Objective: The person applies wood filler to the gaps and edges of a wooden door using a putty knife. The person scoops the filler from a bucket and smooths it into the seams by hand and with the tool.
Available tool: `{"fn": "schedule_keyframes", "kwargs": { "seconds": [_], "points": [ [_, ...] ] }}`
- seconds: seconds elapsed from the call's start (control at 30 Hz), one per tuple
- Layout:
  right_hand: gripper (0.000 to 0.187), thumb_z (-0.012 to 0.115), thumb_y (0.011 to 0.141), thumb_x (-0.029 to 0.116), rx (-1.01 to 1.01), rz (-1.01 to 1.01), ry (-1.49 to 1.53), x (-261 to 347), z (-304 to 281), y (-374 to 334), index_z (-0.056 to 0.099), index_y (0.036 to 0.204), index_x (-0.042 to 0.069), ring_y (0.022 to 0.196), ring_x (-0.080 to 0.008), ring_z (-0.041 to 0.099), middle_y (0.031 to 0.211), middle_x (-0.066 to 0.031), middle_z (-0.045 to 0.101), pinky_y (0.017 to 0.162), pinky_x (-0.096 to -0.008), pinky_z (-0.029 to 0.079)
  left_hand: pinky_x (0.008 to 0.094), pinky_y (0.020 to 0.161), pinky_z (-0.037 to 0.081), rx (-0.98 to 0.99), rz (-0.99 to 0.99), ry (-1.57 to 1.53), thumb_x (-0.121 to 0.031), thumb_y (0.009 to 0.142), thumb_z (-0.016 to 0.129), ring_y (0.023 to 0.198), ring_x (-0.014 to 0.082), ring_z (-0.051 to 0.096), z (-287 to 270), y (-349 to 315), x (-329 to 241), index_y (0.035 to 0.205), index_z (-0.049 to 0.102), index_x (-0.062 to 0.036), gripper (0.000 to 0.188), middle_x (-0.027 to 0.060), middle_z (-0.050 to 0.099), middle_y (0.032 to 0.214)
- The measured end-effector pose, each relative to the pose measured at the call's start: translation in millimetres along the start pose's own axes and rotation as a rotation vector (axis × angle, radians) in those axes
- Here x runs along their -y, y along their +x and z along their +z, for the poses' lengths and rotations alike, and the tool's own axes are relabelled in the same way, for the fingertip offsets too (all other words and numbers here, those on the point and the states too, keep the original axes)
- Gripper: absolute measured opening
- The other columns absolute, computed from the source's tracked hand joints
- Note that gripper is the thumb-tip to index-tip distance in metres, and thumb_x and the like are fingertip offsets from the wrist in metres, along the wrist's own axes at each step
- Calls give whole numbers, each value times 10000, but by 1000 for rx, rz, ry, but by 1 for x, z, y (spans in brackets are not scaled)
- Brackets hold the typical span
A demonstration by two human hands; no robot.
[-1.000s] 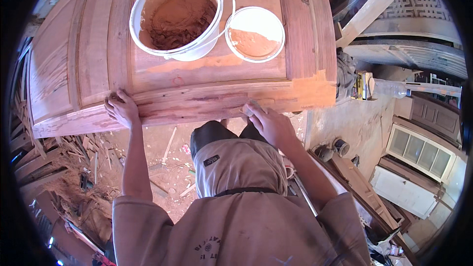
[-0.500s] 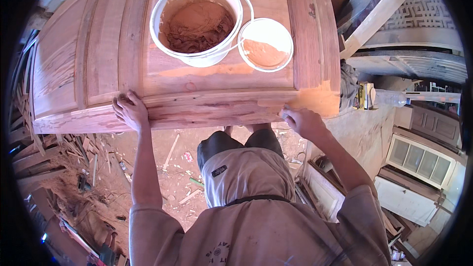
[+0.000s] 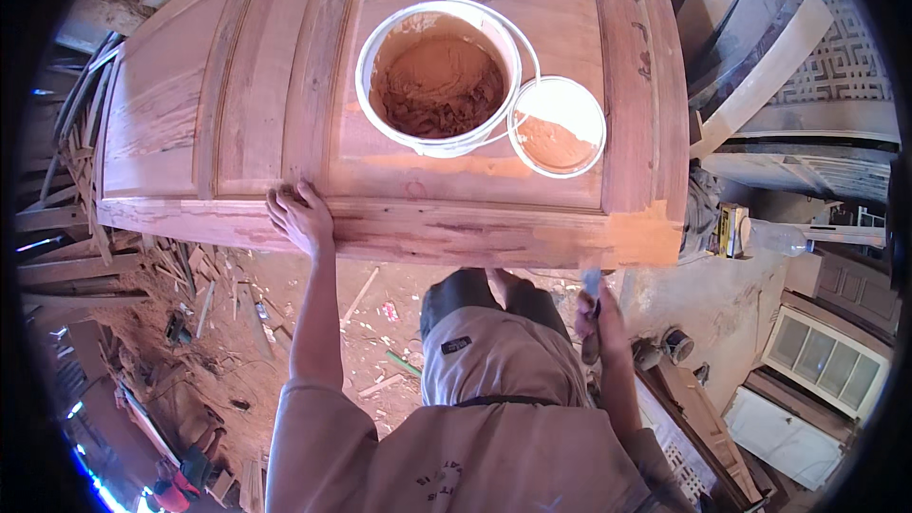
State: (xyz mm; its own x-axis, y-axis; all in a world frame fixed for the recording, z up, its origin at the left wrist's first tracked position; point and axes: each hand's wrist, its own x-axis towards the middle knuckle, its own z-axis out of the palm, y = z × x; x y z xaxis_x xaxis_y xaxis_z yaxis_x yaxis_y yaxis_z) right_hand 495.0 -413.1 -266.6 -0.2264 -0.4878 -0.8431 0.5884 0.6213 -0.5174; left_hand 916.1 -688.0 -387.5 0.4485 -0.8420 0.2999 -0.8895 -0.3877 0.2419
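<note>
A panelled wooden door (image 3: 266,133) lies flat in front of me. With its fingers spread, my left hand (image 3: 306,220) rests on the door's near edge. My right hand (image 3: 606,321) is closed around a putty knife (image 3: 591,283), held blade up, just off the near edge by the right corner. Orange-brown filler (image 3: 646,236) is smeared over that corner. On the door stands a white bucket (image 3: 365,85) with brown filler inside. A round white lid (image 3: 581,109), partly coated with orange filler, lies against the bucket's right side.
Scrap sticks and sawdust cover the floor (image 3: 313,299) below. Lumber (image 3: 71,152) is stacked at the left. Boards (image 3: 769,66) lean at the far right, with a plastic bottle (image 3: 779,237) nearer. A white-framed window (image 3: 822,361) and panels lie at the lower right.
My right hand has drawn back from the door's surface toward me, and the putty knife now shows. The filler patch at the corner looks more even. My left hand stays on the edge.
</note>
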Motion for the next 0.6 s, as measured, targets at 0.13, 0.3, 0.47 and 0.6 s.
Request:
{"fn": "schedule_keyframes", "kwargs": {
  "seconds": [0.13,0.3,0.47,0.6],
  "points": [
    [427,389,1030,487,200,26,179,-39,28,-1,458,1295,159,408,-114,416,712,-10,468,379,-268,392,505,1134,259,24,0,4,-483,976,456,1366,366,359,2,-1,2,1298,509,20,600,215,440,1426],
    [416,372,1022,533,186,-5,182,-57,46,-11,495,1028,137,371,-115,392,663,1,449,349,-285,360,514,1115,279,62,9,-4,-466,976,469,1341,379,378,5,0,7,1274,510,25,576,229,451,1402],
    [411,363,1029,514,11,-48,243,-60,58,-20,483,988,124,397,-110,402,660,4,445,375,-278,359,514,1109,286,-6,56,2,-454,982,470,1328,378,394,7,1,9,1285,495,28,570,236,451,1392],
    [367,365,1039,476,-92,-126,255,-78,79,-19,463,1039,122,422,-104,413,699,-5,461,388,-274,365,494,1112,290,58,15,-103,-427,992,486,1332,376,392,8,0,16,1343,437,35,582,236,440,1394]
  ]
}}
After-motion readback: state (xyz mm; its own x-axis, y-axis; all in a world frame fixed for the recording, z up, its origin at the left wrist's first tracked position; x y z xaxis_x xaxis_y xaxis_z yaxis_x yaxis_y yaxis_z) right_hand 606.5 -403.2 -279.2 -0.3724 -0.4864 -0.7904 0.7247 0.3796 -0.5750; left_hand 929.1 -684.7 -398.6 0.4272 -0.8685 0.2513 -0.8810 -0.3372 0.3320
